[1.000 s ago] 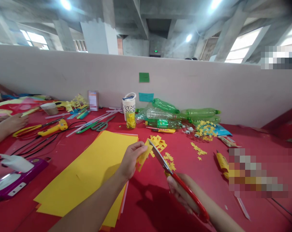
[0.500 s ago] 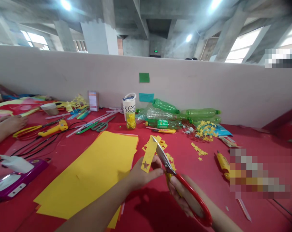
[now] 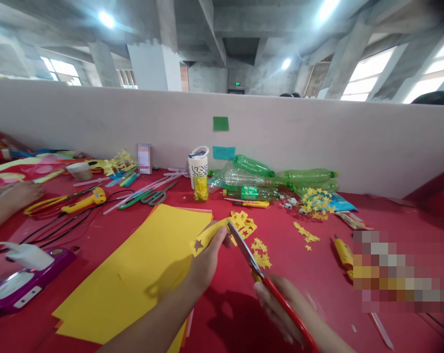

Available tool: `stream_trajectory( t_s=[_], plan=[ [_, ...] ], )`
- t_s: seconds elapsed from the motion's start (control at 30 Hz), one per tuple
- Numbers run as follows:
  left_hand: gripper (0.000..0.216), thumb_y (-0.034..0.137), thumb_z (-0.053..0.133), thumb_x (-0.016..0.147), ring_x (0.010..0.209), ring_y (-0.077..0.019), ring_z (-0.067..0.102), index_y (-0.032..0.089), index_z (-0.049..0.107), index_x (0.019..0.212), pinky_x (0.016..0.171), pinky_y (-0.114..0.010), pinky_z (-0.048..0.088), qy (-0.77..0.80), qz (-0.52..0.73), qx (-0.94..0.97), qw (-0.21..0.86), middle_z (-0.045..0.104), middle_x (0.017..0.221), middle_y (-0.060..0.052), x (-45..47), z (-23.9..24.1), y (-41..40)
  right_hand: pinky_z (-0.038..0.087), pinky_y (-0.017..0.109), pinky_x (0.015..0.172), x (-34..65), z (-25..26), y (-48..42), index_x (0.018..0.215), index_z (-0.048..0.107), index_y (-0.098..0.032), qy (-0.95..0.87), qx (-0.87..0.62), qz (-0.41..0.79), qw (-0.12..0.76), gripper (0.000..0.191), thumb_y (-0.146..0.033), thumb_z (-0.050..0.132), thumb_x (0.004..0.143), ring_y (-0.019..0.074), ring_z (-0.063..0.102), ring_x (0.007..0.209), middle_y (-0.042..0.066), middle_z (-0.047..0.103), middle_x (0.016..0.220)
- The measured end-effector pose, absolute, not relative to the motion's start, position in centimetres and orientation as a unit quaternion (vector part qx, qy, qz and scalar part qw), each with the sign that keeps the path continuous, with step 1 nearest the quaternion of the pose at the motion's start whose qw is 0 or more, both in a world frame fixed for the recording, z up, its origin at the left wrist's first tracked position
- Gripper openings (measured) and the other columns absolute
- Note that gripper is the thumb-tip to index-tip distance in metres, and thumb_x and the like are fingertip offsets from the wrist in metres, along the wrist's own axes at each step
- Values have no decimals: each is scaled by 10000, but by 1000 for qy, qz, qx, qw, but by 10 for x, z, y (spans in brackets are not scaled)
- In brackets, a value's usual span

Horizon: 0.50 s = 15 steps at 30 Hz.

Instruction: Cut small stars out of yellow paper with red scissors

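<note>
My left hand pinches a yellow paper strip with a star-shaped hole near its end. In my right hand are red-handled scissors, fingers through the handles, blades pointing up-left toward the strip. The blade tips meet the strip's right end. Both hands hover over the red table, right of a large yellow paper sheet.
Cut yellow stars and scraps lie past the scissors. Green plastic bottles, a white cup, green scissors, a yellow glue gun and cables sit farther back. Another person's hand rests at left.
The left hand has turned the strip from upright to lying leftward and lifted it to the blade tips. The scissors stay roughly in place; the view tilted slightly.
</note>
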<state>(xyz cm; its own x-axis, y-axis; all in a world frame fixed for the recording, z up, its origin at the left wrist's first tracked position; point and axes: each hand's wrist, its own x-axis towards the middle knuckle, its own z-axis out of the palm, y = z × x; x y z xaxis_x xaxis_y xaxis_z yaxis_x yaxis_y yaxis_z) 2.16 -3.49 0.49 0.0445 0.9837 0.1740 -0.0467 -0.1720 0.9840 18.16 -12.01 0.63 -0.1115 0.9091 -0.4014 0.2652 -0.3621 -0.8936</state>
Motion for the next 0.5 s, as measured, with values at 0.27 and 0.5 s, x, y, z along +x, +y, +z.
stream_trajectory(
  t_s=[0.27,0.5],
  plan=[
    [367,314,473,821,652,-159,501,191,530,480,736,-277,377,395,544,573,469,523,586,-11,19,4,-28,209,161,306,184,8,-120,613,384,-201,-521,-589,556,270,575,-772,410,682,31,279,313,-99,308,417],
    [317,306,502,758,564,-149,468,190,514,464,611,-274,403,373,544,534,529,479,513,-11,17,-1,-19,215,153,299,188,10,-119,616,400,-197,-524,-593,553,261,575,-767,420,684,30,288,302,-99,312,410]
  ],
)
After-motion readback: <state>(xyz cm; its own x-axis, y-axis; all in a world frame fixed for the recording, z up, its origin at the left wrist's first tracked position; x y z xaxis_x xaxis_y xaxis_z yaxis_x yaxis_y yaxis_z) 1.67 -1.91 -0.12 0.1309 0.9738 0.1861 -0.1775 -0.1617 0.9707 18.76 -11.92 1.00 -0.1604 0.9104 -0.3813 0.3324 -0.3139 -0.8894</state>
